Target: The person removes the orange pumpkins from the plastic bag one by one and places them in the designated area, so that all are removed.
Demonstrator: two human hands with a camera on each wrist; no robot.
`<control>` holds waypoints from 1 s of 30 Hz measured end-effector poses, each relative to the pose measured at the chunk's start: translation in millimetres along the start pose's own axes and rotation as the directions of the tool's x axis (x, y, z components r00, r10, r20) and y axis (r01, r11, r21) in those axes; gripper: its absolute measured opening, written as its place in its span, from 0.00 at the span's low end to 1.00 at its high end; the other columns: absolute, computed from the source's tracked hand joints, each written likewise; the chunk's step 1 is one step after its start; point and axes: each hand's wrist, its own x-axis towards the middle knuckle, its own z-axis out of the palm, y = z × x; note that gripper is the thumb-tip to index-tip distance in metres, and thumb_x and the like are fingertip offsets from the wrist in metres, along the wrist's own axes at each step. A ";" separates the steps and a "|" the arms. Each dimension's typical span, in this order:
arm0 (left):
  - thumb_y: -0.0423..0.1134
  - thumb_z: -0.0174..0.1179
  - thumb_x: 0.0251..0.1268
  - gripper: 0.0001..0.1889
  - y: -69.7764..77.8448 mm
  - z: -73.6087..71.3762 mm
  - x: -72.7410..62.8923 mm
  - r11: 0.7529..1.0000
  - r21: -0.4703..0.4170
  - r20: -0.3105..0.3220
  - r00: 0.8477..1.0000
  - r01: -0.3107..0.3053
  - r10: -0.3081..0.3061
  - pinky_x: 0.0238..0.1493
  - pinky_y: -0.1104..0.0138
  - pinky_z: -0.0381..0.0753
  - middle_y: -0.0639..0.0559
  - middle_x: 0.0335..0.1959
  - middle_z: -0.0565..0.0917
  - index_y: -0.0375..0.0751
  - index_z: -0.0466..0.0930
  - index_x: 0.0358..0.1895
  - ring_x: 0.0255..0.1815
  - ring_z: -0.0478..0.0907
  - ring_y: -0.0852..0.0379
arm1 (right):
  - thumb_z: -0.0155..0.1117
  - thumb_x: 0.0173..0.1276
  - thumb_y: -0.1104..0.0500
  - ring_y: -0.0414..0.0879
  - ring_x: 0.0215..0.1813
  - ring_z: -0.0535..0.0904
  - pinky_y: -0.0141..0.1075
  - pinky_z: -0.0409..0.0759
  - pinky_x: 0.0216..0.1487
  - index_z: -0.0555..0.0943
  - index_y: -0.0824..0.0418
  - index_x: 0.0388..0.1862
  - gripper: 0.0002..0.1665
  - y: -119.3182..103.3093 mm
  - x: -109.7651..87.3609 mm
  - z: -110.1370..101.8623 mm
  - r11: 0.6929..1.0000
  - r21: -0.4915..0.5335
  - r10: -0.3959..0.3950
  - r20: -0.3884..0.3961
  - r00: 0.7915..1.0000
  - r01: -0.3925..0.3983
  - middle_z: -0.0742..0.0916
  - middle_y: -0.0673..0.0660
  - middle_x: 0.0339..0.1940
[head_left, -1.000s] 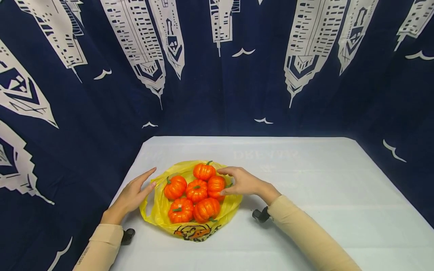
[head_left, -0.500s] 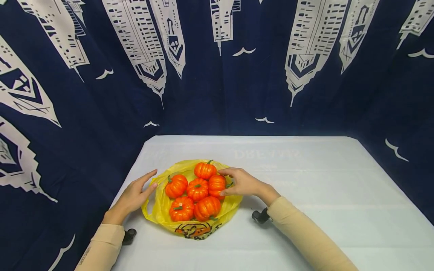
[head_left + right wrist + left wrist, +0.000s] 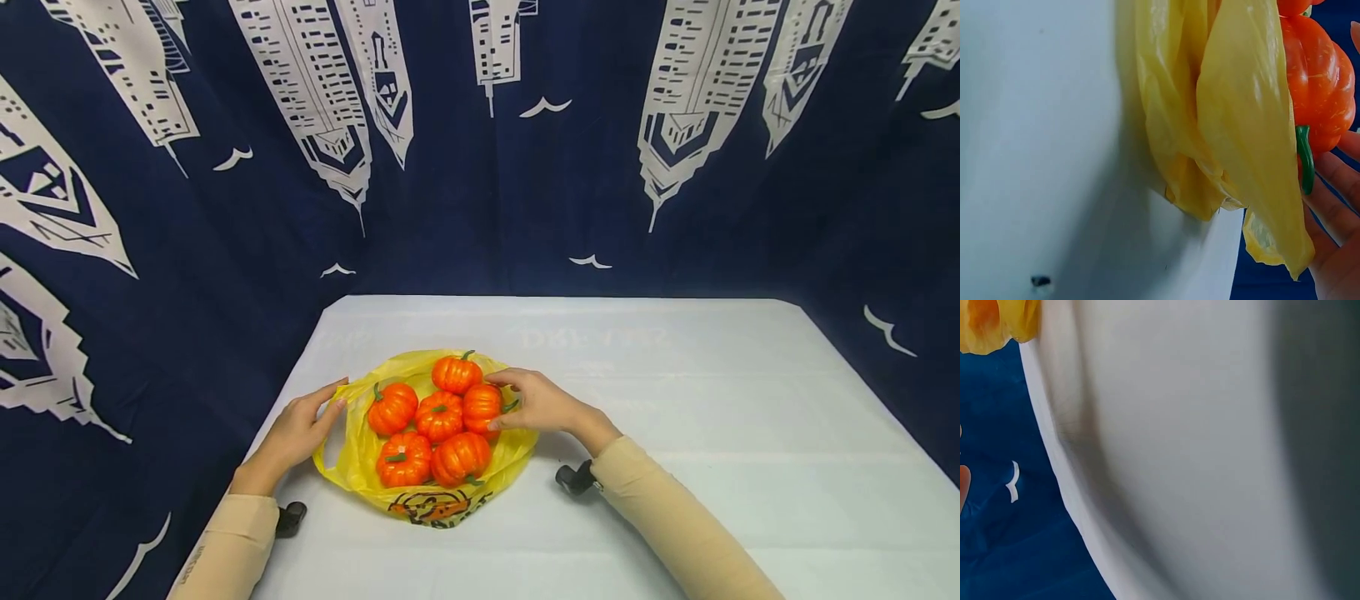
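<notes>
White table before a navy skyline curtain: we hold six small pumpkins heaped on a yellow bag near its left edge. Our left hand lies straight-fingered against the bag's rim, and our right hand curls round the right-hand pumpkin; lifting it may topple its neighbours off the slack plastic.

Right of the yellow bag and behind it, the white worktop lies bare, so a hand could pass there freely. The six pumpkins fill the bag's mouth (packed touching). The blue curtain hangs close on its left.
</notes>
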 end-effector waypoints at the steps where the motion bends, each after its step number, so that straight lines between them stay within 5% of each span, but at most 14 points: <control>1: 0.39 0.55 0.76 0.21 -0.4 0.1 -0.2 1.000 0.006 -0.010 1.000 -0.002 0.002 0.63 0.44 0.78 0.37 0.64 0.80 0.32 0.75 0.66 0.62 0.79 0.37 | 0.78 0.57 0.51 0.55 0.65 0.78 0.54 0.77 0.67 0.75 0.63 0.68 0.42 0.0 0.4 0.3 1.000 0.007 0.005 -0.001 1.000 -0.005 0.83 0.60 0.63; 11: 0.31 0.60 0.70 0.15 -2.9 1.0 -3.3 0.998 0.044 -0.126 0.991 -0.047 0.052 0.52 0.45 0.83 0.34 0.51 0.86 0.28 0.83 0.55 0.51 0.86 0.37 | 0.79 0.56 0.52 0.57 0.67 0.76 0.56 0.74 0.70 0.73 0.63 0.70 0.44 -1.8 3.1 4.4 0.997 0.039 0.072 -0.031 0.997 -0.071 0.81 0.61 0.66; 22: 0.32 0.61 0.70 0.15 -1.2 0.8 -5.2 0.999 0.036 -0.131 0.991 -0.024 0.028 0.52 0.46 0.84 0.35 0.52 0.86 0.29 0.83 0.56 0.52 0.85 0.38 | 0.80 0.54 0.53 0.58 0.68 0.75 0.55 0.74 0.71 0.72 0.62 0.71 0.46 -1.0 4.4 11.4 0.991 0.080 0.109 -0.040 0.993 -0.106 0.81 0.61 0.66; 30: 0.31 0.62 0.68 0.14 -1.9 0.5 -6.4 0.997 0.050 -0.182 0.981 -0.058 0.067 0.49 0.46 0.85 0.35 0.51 0.86 0.29 0.84 0.54 0.49 0.86 0.39 | 0.80 0.54 0.53 0.58 0.68 0.76 0.55 0.74 0.70 0.72 0.62 0.71 0.46 1.7 5.5 15.8 0.992 0.097 0.089 -0.062 0.994 -0.083 0.81 0.62 0.66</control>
